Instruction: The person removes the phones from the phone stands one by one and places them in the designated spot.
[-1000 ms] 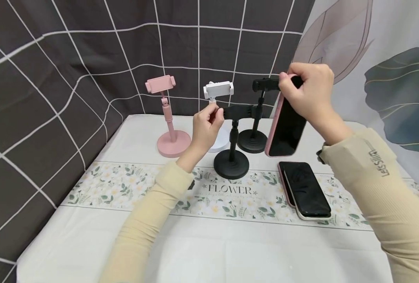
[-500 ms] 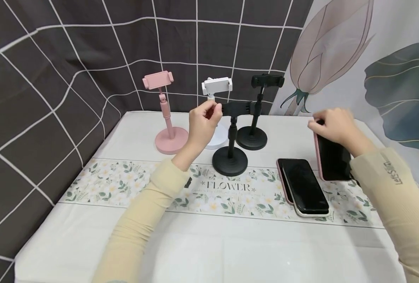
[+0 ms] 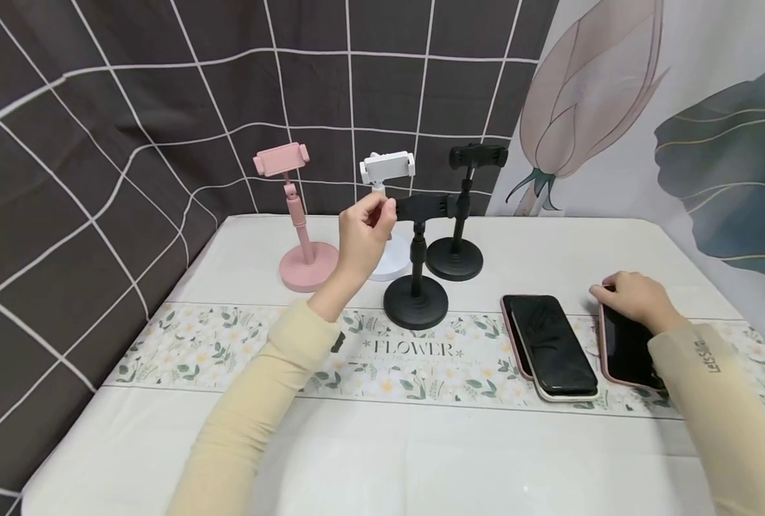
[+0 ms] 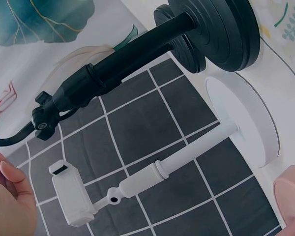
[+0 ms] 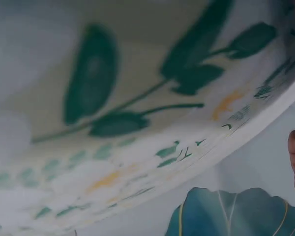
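My left hand [image 3: 364,233] pinches the left end of the clamp on the front black phone stand [image 3: 416,301], which stands upright on the runner. In the left wrist view the fingertips of my left hand [image 4: 12,196] meet the stand's bent neck end. Over at the right, my right hand [image 3: 637,299] grips the far end of a pink-edged phone [image 3: 627,351] that lies screen up on the table. Its fingers partly cover the phone. Just left of it, a dark-screened phone [image 3: 553,344] lies on top of a pink-edged phone [image 3: 510,326].
Behind stand a pink phone stand [image 3: 308,266], a white phone stand [image 3: 387,168] partly hidden by my left hand, and a second black phone stand [image 3: 456,258]. A floral runner [image 3: 414,373] crosses the white table [image 3: 382,459]. Dark grid cloth [image 3: 317,86] hangs behind.
My right hand has carried the pink-edged phone right and down, from beside the back black stand to the table. My left hand keeps its pinch on the front stand's clamp.
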`<state>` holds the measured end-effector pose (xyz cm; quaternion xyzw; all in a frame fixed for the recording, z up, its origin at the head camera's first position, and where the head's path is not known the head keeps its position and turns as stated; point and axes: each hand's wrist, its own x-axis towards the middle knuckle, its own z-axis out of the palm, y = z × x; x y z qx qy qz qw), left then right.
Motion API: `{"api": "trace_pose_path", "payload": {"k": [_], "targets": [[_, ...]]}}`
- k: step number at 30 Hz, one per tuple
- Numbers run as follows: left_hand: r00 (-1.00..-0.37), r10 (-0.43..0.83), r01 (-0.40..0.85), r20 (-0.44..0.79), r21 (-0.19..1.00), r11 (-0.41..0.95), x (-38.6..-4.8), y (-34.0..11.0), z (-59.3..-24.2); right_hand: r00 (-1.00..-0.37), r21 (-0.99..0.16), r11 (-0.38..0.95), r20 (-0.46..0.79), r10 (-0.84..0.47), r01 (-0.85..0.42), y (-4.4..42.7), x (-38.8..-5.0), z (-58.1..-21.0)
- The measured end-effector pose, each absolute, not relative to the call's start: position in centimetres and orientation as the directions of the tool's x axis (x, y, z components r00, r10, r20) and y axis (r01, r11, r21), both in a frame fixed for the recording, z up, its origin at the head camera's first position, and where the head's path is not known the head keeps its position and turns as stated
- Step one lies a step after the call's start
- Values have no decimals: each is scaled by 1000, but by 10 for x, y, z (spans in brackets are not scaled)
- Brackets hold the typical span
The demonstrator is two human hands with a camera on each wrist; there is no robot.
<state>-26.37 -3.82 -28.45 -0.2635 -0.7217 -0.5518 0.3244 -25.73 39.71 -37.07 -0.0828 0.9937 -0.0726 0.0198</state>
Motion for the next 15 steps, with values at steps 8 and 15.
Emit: {"api": "trace_pose_path", "payload": {"k": [8,15], "targets": [[-656,48,743,753,633,219,-264,-39,-287,-949,-224,934,-83,-303,-279,382,-264,-375],[-644,80,757,761,618,213,-264,-40,-290,-948,-195,950,-158,-277,-245,369,-262,-381]]}}
